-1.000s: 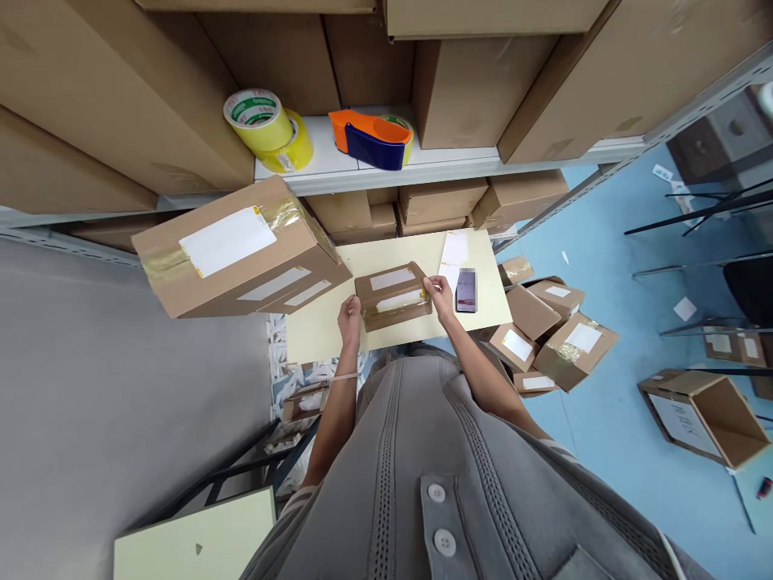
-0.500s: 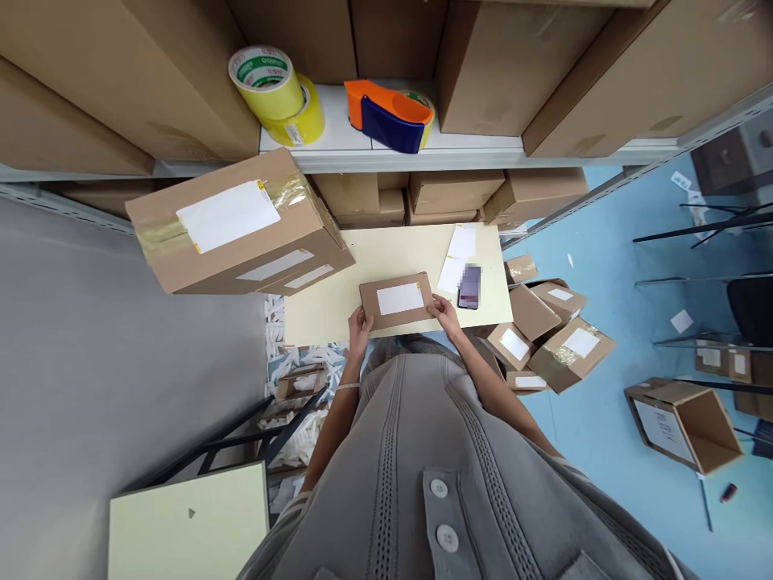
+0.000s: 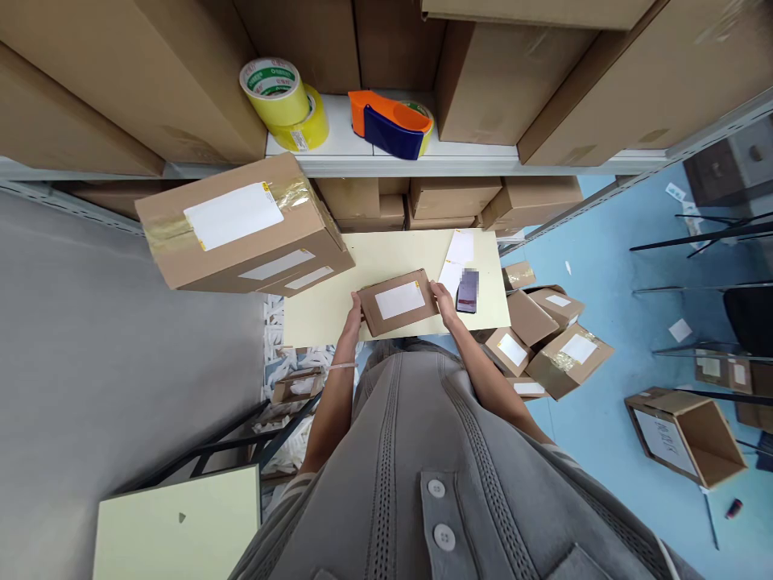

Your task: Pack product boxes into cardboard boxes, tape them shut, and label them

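Note:
A small brown cardboard box with a white label on its top face lies on the pale yellow table. My left hand grips its left end and my right hand grips its right end, fingers wrapped over the edges. A dark phone and a white paper sheet lie on the table just right of the box.
A big taped box with a white label juts out at the table's left. The shelf above holds yellow tape rolls and an orange-blue tape dispenser. Several labelled parcels lie on the blue floor at right, near an open box.
The small box was turned from showing its side and taped edge to lying flat with the label up. Both hands stayed on its ends.

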Demonstrator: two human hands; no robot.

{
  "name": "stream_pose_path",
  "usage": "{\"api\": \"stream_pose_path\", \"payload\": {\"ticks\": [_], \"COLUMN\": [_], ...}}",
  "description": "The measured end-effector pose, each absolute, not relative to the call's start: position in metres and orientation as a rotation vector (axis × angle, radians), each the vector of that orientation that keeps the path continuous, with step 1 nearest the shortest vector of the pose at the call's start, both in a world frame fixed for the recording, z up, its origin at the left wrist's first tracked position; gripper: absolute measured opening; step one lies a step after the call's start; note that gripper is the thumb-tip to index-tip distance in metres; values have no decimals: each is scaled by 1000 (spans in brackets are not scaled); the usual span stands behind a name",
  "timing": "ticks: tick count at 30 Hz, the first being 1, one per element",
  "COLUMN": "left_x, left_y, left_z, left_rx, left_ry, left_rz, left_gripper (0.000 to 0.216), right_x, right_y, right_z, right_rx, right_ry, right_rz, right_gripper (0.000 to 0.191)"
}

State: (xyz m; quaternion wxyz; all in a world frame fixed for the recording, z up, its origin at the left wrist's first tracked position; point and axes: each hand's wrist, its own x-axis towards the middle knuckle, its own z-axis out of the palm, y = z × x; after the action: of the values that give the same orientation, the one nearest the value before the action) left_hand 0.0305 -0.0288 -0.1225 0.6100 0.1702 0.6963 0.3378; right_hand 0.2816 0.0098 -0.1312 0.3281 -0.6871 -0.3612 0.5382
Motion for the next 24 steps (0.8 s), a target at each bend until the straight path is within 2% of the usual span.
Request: {"api": "stream_pose_path", "payload": {"ticks": [5,9,16,24], "left_x": [33,30,26,34], "left_y": [-27,-23,-21,-25], "left_z": [-121,-128,-144,-152], "left_rx": [409,511,546,565], "left_ry": [1536,1537,1622,1820], "left_rz": [1015,1161,1249,1160], "left_gripper": [77,68,47,36], "right_x": [284,282,277,270], "right_y": [22,18,7,10], "right_z": [-124,-125,-133,-137], "right_rx": [-1563,-1619,-1751,-1932], "right_ry": [-971,-945,-944,-1122], "right_rz": [1352,1338,1226,1211], "right_gripper": [51,51,48,39]}}
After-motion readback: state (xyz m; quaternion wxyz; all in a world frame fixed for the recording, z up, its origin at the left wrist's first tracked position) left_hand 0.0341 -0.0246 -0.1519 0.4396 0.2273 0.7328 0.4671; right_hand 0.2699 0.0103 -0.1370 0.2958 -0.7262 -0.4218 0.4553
